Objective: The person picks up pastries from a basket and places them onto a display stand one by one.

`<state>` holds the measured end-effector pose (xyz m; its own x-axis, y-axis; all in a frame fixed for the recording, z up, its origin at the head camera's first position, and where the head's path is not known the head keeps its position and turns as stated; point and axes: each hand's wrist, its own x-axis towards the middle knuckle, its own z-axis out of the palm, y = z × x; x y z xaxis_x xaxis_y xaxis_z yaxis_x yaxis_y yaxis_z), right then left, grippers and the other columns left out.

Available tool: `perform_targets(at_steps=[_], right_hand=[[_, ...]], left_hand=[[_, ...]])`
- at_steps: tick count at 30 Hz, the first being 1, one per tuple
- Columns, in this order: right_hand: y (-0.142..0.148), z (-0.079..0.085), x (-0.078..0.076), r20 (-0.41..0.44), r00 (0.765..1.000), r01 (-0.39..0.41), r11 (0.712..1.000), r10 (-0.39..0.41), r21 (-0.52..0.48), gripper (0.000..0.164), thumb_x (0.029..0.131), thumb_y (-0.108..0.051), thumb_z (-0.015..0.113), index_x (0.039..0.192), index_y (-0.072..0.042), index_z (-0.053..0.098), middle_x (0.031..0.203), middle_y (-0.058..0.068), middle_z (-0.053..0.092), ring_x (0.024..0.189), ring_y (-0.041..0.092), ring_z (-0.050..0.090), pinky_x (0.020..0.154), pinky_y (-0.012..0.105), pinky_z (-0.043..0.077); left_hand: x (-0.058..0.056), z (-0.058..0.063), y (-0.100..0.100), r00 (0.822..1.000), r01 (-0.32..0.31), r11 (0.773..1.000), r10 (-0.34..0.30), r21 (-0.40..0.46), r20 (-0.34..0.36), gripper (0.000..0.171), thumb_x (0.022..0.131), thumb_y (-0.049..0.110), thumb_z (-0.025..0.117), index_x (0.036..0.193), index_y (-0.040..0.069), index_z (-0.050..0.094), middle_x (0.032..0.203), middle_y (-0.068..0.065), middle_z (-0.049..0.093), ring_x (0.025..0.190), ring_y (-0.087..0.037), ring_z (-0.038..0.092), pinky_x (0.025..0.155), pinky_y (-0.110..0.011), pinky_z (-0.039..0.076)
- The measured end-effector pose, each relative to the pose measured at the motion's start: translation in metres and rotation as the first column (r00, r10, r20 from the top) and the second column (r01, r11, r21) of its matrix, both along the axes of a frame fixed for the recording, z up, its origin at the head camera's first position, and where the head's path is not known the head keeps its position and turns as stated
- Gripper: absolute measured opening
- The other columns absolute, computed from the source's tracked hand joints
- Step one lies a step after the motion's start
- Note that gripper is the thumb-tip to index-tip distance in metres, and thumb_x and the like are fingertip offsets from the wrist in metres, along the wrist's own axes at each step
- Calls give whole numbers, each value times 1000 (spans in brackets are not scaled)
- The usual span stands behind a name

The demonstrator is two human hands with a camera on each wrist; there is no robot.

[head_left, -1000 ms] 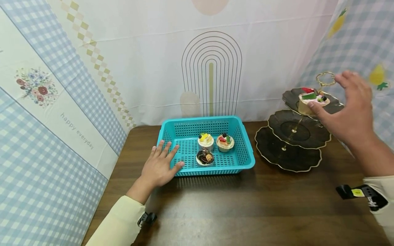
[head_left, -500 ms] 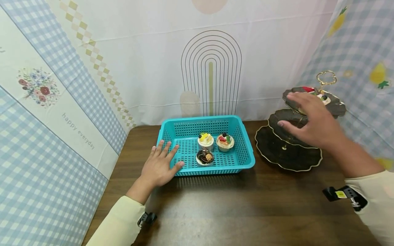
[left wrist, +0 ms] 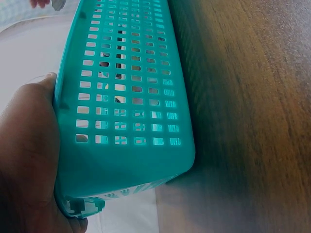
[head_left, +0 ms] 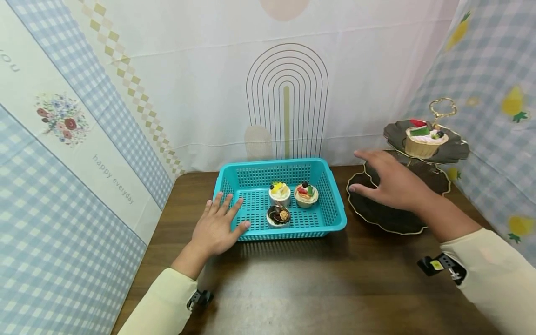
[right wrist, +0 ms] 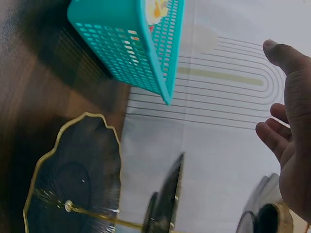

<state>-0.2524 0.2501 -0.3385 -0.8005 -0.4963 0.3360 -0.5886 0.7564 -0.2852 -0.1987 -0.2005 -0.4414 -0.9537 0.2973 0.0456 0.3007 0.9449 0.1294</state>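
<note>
My left hand [head_left: 217, 225] rests with spread fingers on the left front corner of a turquoise plastic basket [head_left: 293, 233]. In the left wrist view its thumb lies along the basket's rim. Inside the basket are three cupcakes: one with yellow fruit [head_left: 279, 193], one with red and green fruit [head_left: 306, 194], and a chocolate-topped one [head_left: 278, 216]. My right hand [head_left: 393, 184], holding nothing, hovers with parted fingers in front of a black, gold-edged three-tier stand [head_left: 391, 223]. On its top tier sits a cupcake with pink cream and fruit [head_left: 422, 145].
The stand's gold ring handle [head_left: 443, 108] rises above the top tier. Basket and stand share a dark wooden table [head_left: 293, 288]. A white printed cloth [head_left: 209, 93] hangs behind, and checked cloths [head_left: 494, 139] flank both sides.
My right hand has let go of the pink-cream cupcake on the top tier and moved left and down, toward the basket. My left hand stays on the basket's corner.
</note>
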Motion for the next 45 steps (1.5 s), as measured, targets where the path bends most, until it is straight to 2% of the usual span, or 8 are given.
perform_targets(at_steps=[5,8,16,21,27,33,45], right_hand=[[-9,-12,-5,116,993,26,999,-29,27,86,91,-41,79,156,-1,40,153,26,43,139,46,39,106,68,37],[-15,-18,-7,153,987,34,998,-40,43,88,91,-45,78,156,-1,39,155,26,41,140,47,38,107,69,36],[-27,-31,-15,192,981,1,999,-11,53,91,90,-47,79,155,2,39,154,28,42,141,49,38,108,69,35],[-35,-38,-19,208,978,-16,999,6,45,92,90,-43,80,156,3,36,156,27,39,142,48,37,108,67,37],[-44,-43,-27,235,972,-26,999,14,48,95,90,-47,79,157,3,34,156,27,39,142,47,37,111,67,33],[-51,-49,-36,245,969,-37,998,22,59,95,89,-44,80,156,6,34,155,29,39,142,47,38,111,66,34],[-74,-64,-45,325,945,-43,996,16,75,96,87,-43,83,158,1,35,157,27,38,145,46,34,113,64,33]], left_hand=[[1,0,0,1000,3,1000,-3,-4,-11,79,103,71,26,165,22,25,169,-13,18,156,-33,-4,123,-56,2],[1,-1,0,1000,6,1000,-6,-2,-20,79,103,71,27,164,21,26,168,-14,20,156,-36,-1,123,-57,3],[1,-1,0,1000,3,1000,-3,-9,-21,78,103,70,27,165,22,25,168,-14,19,156,-36,1,123,-56,2],[1,0,-1,1000,1,1000,-1,-4,-5,79,103,70,27,165,21,25,169,-12,15,156,-33,-5,123,-56,1],[1,0,-1,1000,1,1000,-1,-6,-11,79,103,71,27,165,22,25,169,-12,15,156,-35,-2,124,-55,1],[0,-2,0,1000,-1,1000,1,-6,-2,78,103,71,26,165,24,21,169,-11,14,155,-31,-7,124,-55,0],[-1,-3,-1,1000,1,1000,-1,-2,-6,78,103,71,27,165,25,19,169,-11,14,155,-30,-9,124,-54,0]])
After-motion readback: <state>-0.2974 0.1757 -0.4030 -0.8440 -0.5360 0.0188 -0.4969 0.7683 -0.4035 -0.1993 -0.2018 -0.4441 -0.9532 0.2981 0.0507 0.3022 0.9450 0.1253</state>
